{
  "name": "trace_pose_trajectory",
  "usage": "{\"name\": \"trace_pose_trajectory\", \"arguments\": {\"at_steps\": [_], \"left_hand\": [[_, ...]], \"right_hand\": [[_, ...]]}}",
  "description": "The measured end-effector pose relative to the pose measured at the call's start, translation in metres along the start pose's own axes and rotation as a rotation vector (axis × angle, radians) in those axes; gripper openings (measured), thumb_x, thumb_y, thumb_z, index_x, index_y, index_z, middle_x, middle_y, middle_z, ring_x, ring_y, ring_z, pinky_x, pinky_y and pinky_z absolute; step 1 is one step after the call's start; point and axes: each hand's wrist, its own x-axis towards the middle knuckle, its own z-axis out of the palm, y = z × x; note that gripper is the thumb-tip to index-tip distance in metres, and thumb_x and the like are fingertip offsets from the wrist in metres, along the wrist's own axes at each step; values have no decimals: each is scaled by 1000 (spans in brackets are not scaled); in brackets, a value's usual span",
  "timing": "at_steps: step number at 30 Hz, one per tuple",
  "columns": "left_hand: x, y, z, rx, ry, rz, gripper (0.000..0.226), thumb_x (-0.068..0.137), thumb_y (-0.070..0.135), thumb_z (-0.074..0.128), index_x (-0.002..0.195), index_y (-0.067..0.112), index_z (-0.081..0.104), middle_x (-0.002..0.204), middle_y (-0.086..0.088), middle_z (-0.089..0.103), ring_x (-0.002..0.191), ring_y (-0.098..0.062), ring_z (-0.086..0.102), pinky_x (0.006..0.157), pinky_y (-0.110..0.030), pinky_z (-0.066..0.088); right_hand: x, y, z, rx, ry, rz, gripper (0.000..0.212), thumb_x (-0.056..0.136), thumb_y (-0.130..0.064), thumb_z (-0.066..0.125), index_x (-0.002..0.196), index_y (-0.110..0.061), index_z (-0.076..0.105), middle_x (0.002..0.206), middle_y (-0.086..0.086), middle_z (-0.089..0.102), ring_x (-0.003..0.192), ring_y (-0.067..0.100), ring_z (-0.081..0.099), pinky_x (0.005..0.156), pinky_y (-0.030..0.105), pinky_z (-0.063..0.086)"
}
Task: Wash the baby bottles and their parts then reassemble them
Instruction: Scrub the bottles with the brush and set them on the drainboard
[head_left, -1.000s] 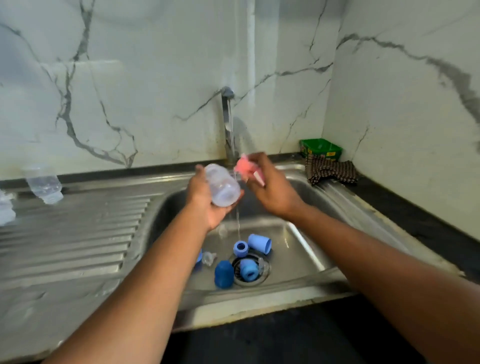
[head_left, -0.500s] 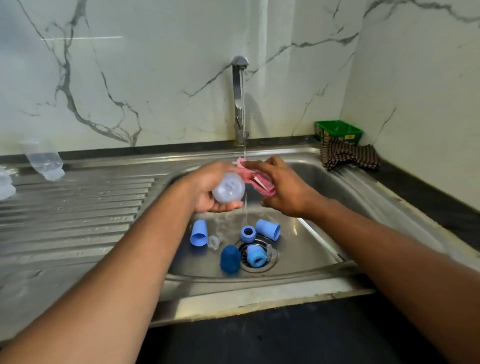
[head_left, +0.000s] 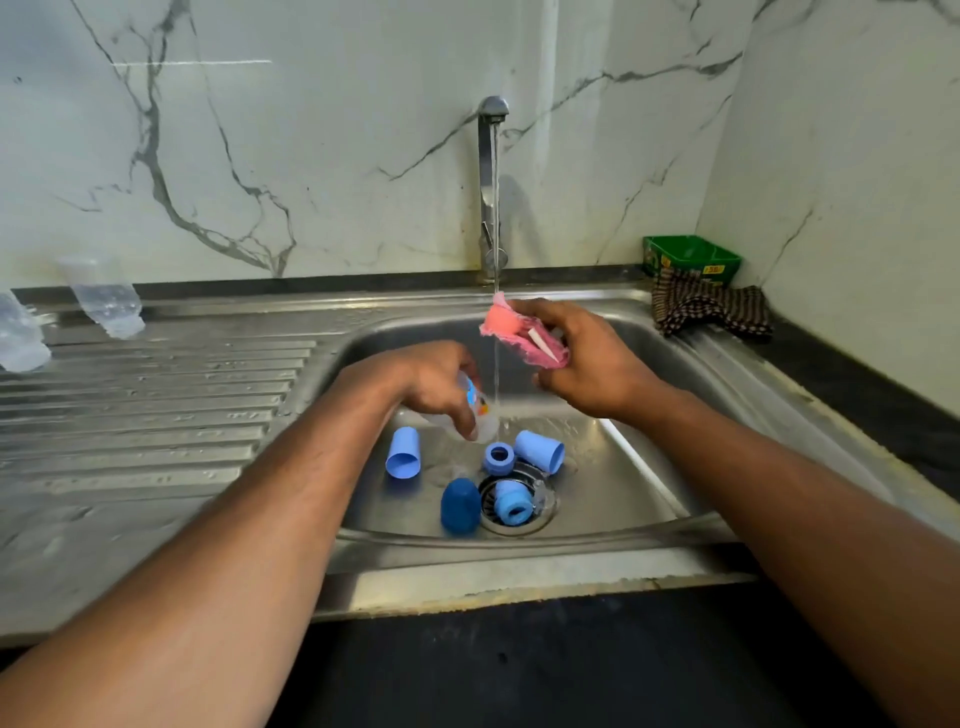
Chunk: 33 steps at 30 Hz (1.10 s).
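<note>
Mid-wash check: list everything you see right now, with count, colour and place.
tap: one, steel, back wall, running
sink: one, steel, centre
caps: two, light blue, lying on sink floor
dark cap: one, dark blue, beside drain
rings: two, blue, one beside the drain, one on it
spare bottles: two, clear, on draining board, left
green box: one, back right corner
checked cloth: one, brown, before the box
bottle: one, clear, under the stream
sponge: one, pink
left hand: grips bottle
right hand: grips sponge

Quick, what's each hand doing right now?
Left hand: grips a clear baby bottle under the running water.
Right hand: holds a pink scrub cloth.
</note>
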Motion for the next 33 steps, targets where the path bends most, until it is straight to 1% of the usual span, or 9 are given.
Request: {"name": "trace_pose_trajectory", "arguments": {"at_steps": [2, 4, 6, 8, 12, 15, 21, 28, 33], "left_hand": [[3, -3, -2, -335, 109, 101, 52, 68, 17, 89, 112, 20, 60, 113, 3, 64, 104, -16, 61, 82, -22, 47], [4, -4, -6, -733, 340, 130, 50, 66, 21, 89, 107, 20, 60, 110, 1, 67, 91, -13, 63, 67, -21, 50], [6, -5, -9, -1032, 493, 73, 50, 66, 38, 85, 104, 19, 60, 103, -4, 69, 75, -16, 64, 51, -21, 48], [7, -5, -8, -1193, 523, 33, 56, 65, 55, 78, 104, 18, 62, 93, -6, 70, 62, -17, 62, 45, -20, 44], [12, -7, -5, -1273, 607, 1, 46, 79, 62, 67, 102, 22, 66, 80, 1, 66, 53, -11, 53, 43, -18, 39], [15, -13, -6, -1296, 685, -65, 49, 81, 68, 61, 98, 23, 65, 83, 1, 68, 56, -12, 55, 43, -19, 39], [17, -18, 0, -1379, 986, -135, 44, 86, 58, 64, 93, 15, 60, 84, 0, 66, 63, -13, 55, 45, -17, 38], [22, -20, 2, -1406, 1062, -142, 43, 87, 58, 64, 91, 16, 57, 86, -2, 65, 68, -16, 55, 57, -25, 40], [26, -14, 6, -1321, 1095, -50, 37, 88, 45, 70, 99, 13, 55, 89, -3, 64, 76, -14, 60, 66, -26, 48]], "right_hand": [[-1, -3, -4, 102, 50, 17, 67, 78, 2, 69, 139, -14, 48, 111, -3, 60, 87, 7, 56, 75, 16, 46], [0, -4, -9, 192, 156, 77, 58, 82, 2, 68, 131, -11, 42, 108, -3, 59, 88, 12, 61, 74, 23, 50], [2, -2, -14, 234, 279, 113, 46, 82, 1, 68, 117, -13, 41, 105, -1, 59, 91, 18, 63, 77, 31, 52], [2, -2, -17, 250, 300, 84, 40, 82, 0, 70, 110, -15, 46, 103, -1, 63, 92, 18, 64, 79, 34, 53], [-1, -3, -11, 261, 176, 44, 33, 85, -4, 69, 109, -21, 55, 93, -13, 62, 79, 5, 61, 71, 28, 50], [-1, 0, -8, 262, 107, 86, 33, 90, -12, 67, 118, -25, 56, 91, -12, 60, 74, 9, 60, 66, 31, 50], [-2, -8, 1, 232, -46, 65, 37, 95, -14, 62, 130, -22, 54, 91, -16, 61, 67, -7, 61, 57, 7, 39], [-2, -14, 3, 219, -79, 48, 37, 96, -13, 62, 131, -22, 54, 91, -18, 59, 65, -10, 60, 55, 5, 39], [0, -20, 6, 234, -51, 36, 39, 94, -11, 63, 132, -17, 59, 97, -4, 69, 74, 7, 68, 65, 13, 49]]}}
